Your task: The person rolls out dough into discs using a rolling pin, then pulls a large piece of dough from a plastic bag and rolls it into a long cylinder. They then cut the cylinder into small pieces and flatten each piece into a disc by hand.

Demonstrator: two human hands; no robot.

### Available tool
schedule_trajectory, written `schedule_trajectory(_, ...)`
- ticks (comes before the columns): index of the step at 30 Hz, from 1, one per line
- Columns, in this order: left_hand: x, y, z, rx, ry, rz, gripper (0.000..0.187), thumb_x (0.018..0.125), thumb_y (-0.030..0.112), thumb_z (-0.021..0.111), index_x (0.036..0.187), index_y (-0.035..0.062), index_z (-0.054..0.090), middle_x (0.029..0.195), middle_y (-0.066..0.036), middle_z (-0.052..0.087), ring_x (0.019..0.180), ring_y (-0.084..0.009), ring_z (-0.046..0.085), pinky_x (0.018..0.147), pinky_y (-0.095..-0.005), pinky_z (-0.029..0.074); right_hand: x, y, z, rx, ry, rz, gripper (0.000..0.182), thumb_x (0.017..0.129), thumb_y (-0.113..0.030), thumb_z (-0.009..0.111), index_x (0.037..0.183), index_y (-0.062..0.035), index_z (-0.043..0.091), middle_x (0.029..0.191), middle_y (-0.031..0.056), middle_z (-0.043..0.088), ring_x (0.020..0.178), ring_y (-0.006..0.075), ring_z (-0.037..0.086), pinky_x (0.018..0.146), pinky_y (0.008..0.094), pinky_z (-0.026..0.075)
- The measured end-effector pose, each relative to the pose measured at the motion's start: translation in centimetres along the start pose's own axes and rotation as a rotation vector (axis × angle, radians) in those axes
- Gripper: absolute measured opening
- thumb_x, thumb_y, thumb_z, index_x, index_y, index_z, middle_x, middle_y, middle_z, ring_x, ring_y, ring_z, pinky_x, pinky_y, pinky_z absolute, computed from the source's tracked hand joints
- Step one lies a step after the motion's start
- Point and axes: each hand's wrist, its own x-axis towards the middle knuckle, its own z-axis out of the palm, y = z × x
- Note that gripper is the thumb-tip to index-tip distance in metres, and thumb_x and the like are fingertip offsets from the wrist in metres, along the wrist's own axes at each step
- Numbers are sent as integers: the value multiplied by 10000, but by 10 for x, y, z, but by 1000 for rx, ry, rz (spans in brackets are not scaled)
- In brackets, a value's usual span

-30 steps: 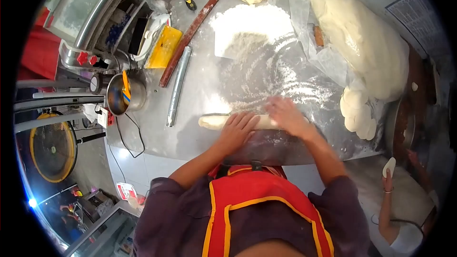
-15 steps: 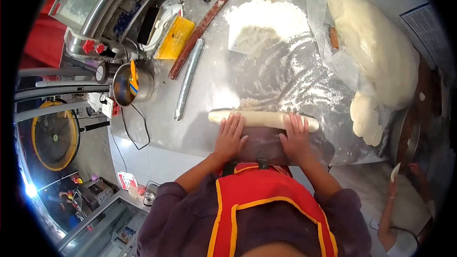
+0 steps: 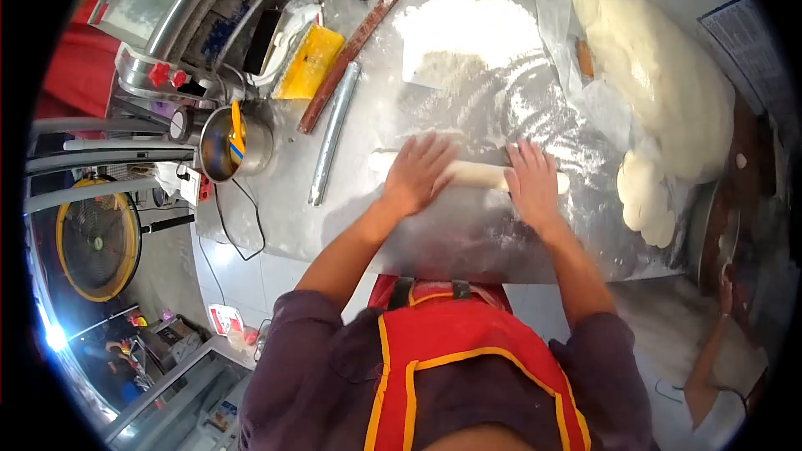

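A long pale roll of dough (image 3: 478, 174) lies crosswise on the metal worktop (image 3: 351, 238). My left hand (image 3: 420, 174) rests flat over its left part, fingers stretched out and pointing away from me. Over the right part lies my right hand (image 3: 533, 181), also flat with the fingers extended. Both palms press on the dough from above, and neither is wrapped round it. The roll's two ends show beyond my hands, and its middle is visible between them. Beyond it spreads a heap of white flour (image 3: 468, 25).
A large dough mass (image 3: 660, 75) lies at the right, with smaller dough pieces (image 3: 645, 200) near it. At the left are a red-brown stick (image 3: 368, 38), a metal rod (image 3: 334, 134), a yellow scraper (image 3: 309, 63) and a metal pot (image 3: 261, 146). Another person's arm (image 3: 714, 351) shows lower right.
Both hands have moved forward, away from my body, and the dough roll has rolled the same way. The other person's arm at lower right has shifted.
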Motion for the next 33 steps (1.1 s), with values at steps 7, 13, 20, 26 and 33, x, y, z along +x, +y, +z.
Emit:
schedule_trajectory(7,-112,71,14,-81,16,-131,617,894,350,601,1441,125,422,1511,-162,343,1419,-416,249,1122,-645,150,-128,-31,3,4,-19,-58,669,881,-329,605,1466,-107,368,1506,130,372,1384,349,334,1139,591,171)
schedule_trajectory(13,-23,41,7,42,120,-175,576,930,377,553,1430,118,432,1490,-182,374,1383,-427,303,1098,-647,197,-36,-3,10,-32,104,74,603,922,-383,558,1442,-114,413,1484,126,414,1356,313,389,1134,536,230)
schedule_trajectory(20,-4,25,-8,31,-77,-87,508,978,455,465,1391,159,483,1433,-133,462,1355,-336,374,1136,-559,205,-62,19,-10,33,102,99,635,866,-362,660,1409,-114,445,1436,122,469,1314,312,438,1111,553,255)
schedule_trajectory(26,14,63,0,-109,-75,119,686,840,437,668,1391,85,459,1381,-172,492,1312,-334,422,1126,-496,278,-85,49,-7,218,143,135,720,711,-230,809,1351,-137,492,1311,102,532,1255,301,459,1080,549,291)
schedule_trajectory(33,83,145,39,-277,-210,191,833,680,353,819,1314,-26,433,1303,-181,521,1243,-335,472,1018,-414,402,-69,51,-35,297,15,115,553,696,-109,789,1202,-95,567,1070,130,541,1053,333,516,935,465,418)
